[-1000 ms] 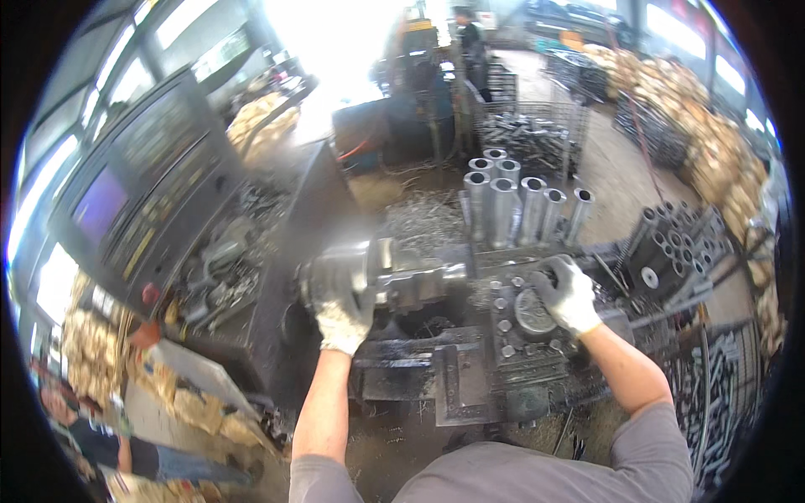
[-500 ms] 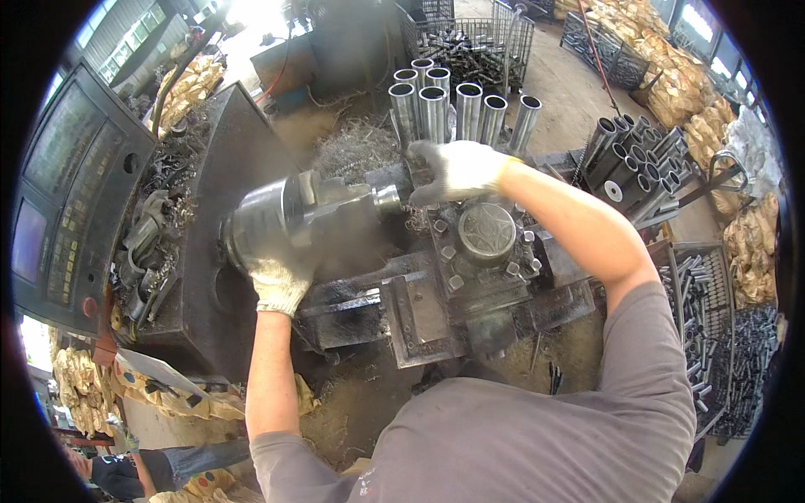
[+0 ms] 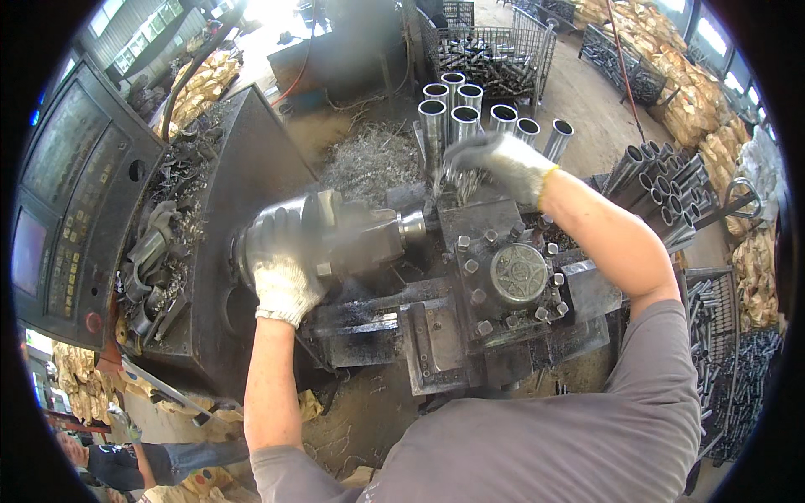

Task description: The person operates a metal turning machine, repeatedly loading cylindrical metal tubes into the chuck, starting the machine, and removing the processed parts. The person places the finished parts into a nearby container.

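My left hand, in a white work glove with dark, dirty fingers, lies over the round lathe chuck, its fingers stretched across the metal. From the chuck a dark clamped part runs right, ending in a short shiny metal tube end. Farther right and higher, my right hand, gloved too, is above the machine's tool post. Its fingers reach left, slightly blurred, and look open. Curly metal shavings show just below these fingers; whether they touch the glove I cannot tell.
Upright shiny steel tubes stand behind my right hand, more tubes to the right. At left are a control panel and a chip-littered machine cover. Wire baskets hold metal parts. Another person is at lower left.
My right hand has left the tube end and moved right and up toward the standing tubes. My left hand stays on the chuck. The view has shifted slightly.
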The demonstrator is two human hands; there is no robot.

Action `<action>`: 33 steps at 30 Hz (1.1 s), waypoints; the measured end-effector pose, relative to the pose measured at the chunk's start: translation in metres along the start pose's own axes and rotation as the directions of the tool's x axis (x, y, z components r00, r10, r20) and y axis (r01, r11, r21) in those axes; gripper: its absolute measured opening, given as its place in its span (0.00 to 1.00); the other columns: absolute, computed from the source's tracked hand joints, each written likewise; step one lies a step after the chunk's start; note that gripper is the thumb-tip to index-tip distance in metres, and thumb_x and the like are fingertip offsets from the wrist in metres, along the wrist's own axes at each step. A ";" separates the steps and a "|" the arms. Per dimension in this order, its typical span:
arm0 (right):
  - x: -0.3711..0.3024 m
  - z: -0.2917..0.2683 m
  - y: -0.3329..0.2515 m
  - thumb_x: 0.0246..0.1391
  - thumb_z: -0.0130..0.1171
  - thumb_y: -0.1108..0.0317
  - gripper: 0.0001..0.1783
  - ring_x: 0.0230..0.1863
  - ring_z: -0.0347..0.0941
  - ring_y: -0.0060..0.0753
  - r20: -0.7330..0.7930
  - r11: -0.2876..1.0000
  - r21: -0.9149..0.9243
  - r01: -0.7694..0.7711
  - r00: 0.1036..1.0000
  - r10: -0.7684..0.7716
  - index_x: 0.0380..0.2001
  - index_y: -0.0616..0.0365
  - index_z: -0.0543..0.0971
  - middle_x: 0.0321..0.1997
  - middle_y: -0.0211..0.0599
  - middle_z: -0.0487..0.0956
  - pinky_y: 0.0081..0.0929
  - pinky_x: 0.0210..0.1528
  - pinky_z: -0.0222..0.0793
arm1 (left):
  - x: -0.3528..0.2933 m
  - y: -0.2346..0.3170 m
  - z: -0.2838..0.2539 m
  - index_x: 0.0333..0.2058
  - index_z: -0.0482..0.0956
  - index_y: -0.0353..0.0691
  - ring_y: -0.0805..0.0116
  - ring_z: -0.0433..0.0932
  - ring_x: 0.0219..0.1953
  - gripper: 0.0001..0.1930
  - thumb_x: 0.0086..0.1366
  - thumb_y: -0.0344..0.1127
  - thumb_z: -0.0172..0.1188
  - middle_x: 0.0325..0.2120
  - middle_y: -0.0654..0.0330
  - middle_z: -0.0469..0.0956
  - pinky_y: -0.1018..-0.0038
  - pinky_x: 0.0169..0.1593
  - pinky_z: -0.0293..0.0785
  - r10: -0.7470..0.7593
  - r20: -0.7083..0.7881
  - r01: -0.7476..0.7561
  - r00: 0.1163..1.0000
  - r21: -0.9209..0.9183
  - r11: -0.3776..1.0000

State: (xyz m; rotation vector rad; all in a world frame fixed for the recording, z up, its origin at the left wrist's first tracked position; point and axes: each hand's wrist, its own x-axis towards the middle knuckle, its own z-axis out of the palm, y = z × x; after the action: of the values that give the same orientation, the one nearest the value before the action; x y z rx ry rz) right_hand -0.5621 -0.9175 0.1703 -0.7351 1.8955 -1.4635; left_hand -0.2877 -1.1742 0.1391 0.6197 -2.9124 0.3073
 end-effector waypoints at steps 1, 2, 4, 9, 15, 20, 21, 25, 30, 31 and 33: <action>-0.005 -0.003 -0.008 0.60 0.71 0.61 0.20 0.57 0.84 0.35 -0.082 0.991 -0.052 0.123 0.989 -0.127 0.53 0.58 0.89 0.59 0.40 0.88 0.30 0.62 0.79 | -0.001 0.000 -0.002 0.71 0.65 0.29 0.39 0.67 0.73 0.55 0.46 0.46 0.79 0.68 0.38 0.71 0.48 0.79 0.57 0.008 -0.009 -0.008 1.000 0.008 1.000; -0.009 -0.008 -0.021 0.60 0.71 0.60 0.21 0.56 0.85 0.34 -0.162 0.961 -0.125 0.247 0.950 -0.265 0.53 0.59 0.89 0.58 0.41 0.88 0.30 0.61 0.79 | 0.002 -0.001 -0.004 0.70 0.66 0.29 0.39 0.68 0.73 0.55 0.45 0.46 0.79 0.68 0.39 0.71 0.49 0.78 0.58 0.016 -0.035 -0.016 0.999 0.010 1.000; -0.025 0.011 -0.056 0.61 0.72 0.60 0.21 0.54 0.85 0.33 -0.300 0.845 -0.202 0.495 0.790 -0.534 0.53 0.60 0.88 0.55 0.43 0.89 0.30 0.60 0.79 | 0.007 -0.006 -0.009 0.68 0.69 0.33 0.41 0.71 0.69 0.52 0.44 0.45 0.80 0.64 0.41 0.74 0.50 0.75 0.64 0.053 -0.049 -0.052 0.997 0.026 0.998; 0.063 0.055 -0.050 0.48 0.65 0.66 0.12 0.32 0.84 0.50 0.217 0.154 -0.931 0.330 0.843 -0.492 0.36 0.58 0.90 0.30 0.48 0.85 0.38 0.43 0.84 | 0.025 0.002 -0.037 0.67 0.71 0.45 0.44 0.76 0.61 0.48 0.44 0.44 0.79 0.56 0.48 0.77 0.51 0.65 0.74 0.029 0.099 -0.021 0.995 -0.082 0.996; -0.006 0.024 -0.050 0.56 0.72 0.55 0.30 0.47 0.88 0.49 0.143 0.480 -0.800 0.359 0.892 -0.429 0.60 0.54 0.86 0.47 0.52 0.89 0.42 0.51 0.82 | 0.001 -0.036 0.012 0.49 0.83 0.37 0.44 0.83 0.52 0.30 0.46 0.42 0.75 0.47 0.44 0.84 0.53 0.59 0.80 -0.049 -0.012 0.047 0.999 -0.121 0.991; 0.048 -0.153 0.050 0.57 0.68 0.68 0.22 0.35 0.86 0.46 -0.001 0.282 -0.920 0.272 0.719 -0.695 0.56 0.57 0.84 0.39 0.50 0.88 0.42 0.42 0.81 | 0.042 -0.027 0.006 0.42 0.89 0.39 0.48 0.89 0.45 0.28 0.41 0.47 0.80 0.40 0.47 0.88 0.57 0.52 0.85 0.089 -0.064 -0.093 0.994 -0.075 0.993; 0.054 -0.160 0.055 0.56 0.69 0.64 0.19 0.36 0.85 0.51 -0.133 0.381 -0.919 0.101 0.830 -0.541 0.51 0.58 0.85 0.35 0.50 0.87 0.42 0.41 0.80 | 0.058 -0.027 -0.020 0.43 0.89 0.40 0.49 0.89 0.46 0.30 0.41 0.50 0.82 0.43 0.48 0.89 0.58 0.52 0.86 0.138 0.222 -0.117 0.965 -0.108 0.987; 0.066 -0.106 0.028 0.59 0.69 0.61 0.19 0.23 0.84 0.42 -0.296 0.611 -0.788 -0.071 0.915 -0.275 0.49 0.61 0.85 0.34 0.49 0.87 0.41 0.30 0.79 | 0.070 -0.044 -0.009 0.53 0.86 0.45 0.49 0.87 0.53 0.32 0.47 0.45 0.79 0.51 0.51 0.87 0.56 0.56 0.84 0.051 0.339 -0.008 0.939 -0.128 0.992; 0.086 -0.123 0.054 0.58 0.70 0.60 0.22 0.23 0.83 0.43 -0.173 0.598 -0.796 0.097 0.909 -0.378 0.49 0.64 0.86 0.35 0.50 0.88 0.41 0.31 0.79 | 0.018 -0.024 0.046 0.70 0.69 0.37 0.47 0.72 0.70 0.46 0.52 0.40 0.73 0.65 0.47 0.76 0.52 0.74 0.66 -0.023 -0.287 -0.041 0.958 -0.215 0.976; 0.084 -0.119 0.055 0.58 0.71 0.60 0.21 0.25 0.84 0.45 -0.194 0.665 -0.744 0.063 0.932 -0.305 0.47 0.65 0.86 0.36 0.51 0.88 0.42 0.34 0.79 | 0.011 -0.018 0.050 0.71 0.67 0.36 0.46 0.70 0.71 0.47 0.52 0.40 0.73 0.67 0.46 0.74 0.51 0.75 0.63 -0.045 -0.324 -0.024 0.945 -0.206 0.978; 0.089 -0.123 0.065 0.58 0.72 0.59 0.20 0.28 0.83 0.52 -0.194 0.650 -0.754 0.095 0.913 -0.359 0.43 0.67 0.86 0.33 0.54 0.87 0.44 0.37 0.78 | -0.001 -0.009 0.059 0.74 0.63 0.36 0.44 0.67 0.74 0.50 0.53 0.41 0.73 0.70 0.43 0.69 0.50 0.78 0.57 -0.088 -0.404 0.008 0.911 -0.194 0.981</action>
State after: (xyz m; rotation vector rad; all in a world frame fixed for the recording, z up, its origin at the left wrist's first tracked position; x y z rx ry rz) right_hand -0.7168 -0.8920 0.1180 -1.1884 2.8002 -0.9385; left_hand -0.2885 -1.1955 0.0836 0.5219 -2.4792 0.1313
